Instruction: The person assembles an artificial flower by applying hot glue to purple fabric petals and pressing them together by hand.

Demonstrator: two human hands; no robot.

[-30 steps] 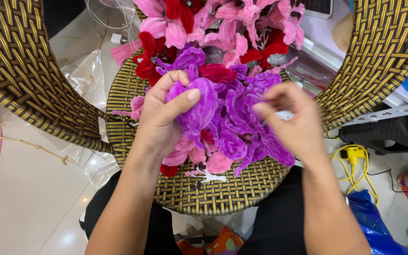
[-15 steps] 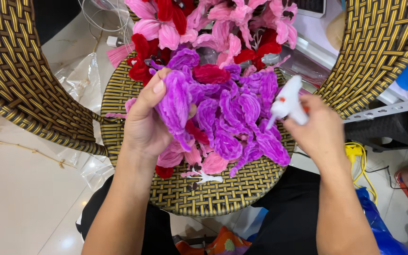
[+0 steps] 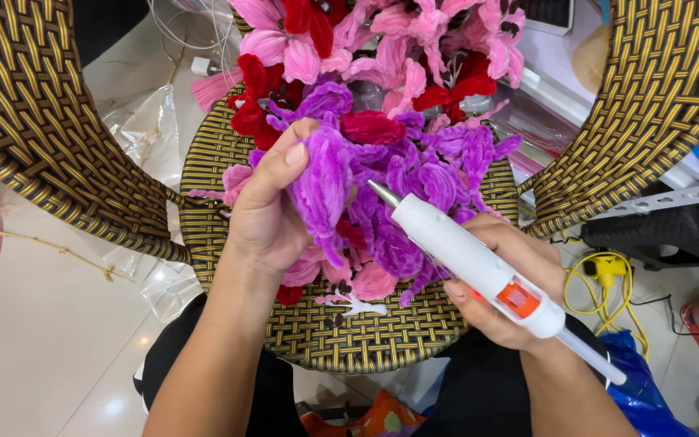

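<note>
My left hand (image 3: 264,214) grips a purple fuzzy wire flower (image 3: 321,182), thumb on its top. My right hand (image 3: 503,279) holds a white glue gun (image 3: 471,259) with an orange trigger, its metal nozzle pointing up-left close to the held flower. A clear glue stick juts out of the gun's rear. Beneath lies a heap of purple, pink and red fuzzy flowers (image 3: 414,121) on a round woven stool (image 3: 366,340) of black and gold strands.
Woven chair arms curve at the left (image 3: 34,121) and right (image 3: 649,97). Clear plastic wrap (image 3: 143,129) and a thin stick lie on the pale floor at left. Yellow cable (image 3: 596,275) and a blue bag (image 3: 649,380) sit at the lower right.
My right hand has picked up the glue gun and swung its nozzle toward the purple flower. My left hand has kept hold of the flower, turning it slightly.
</note>
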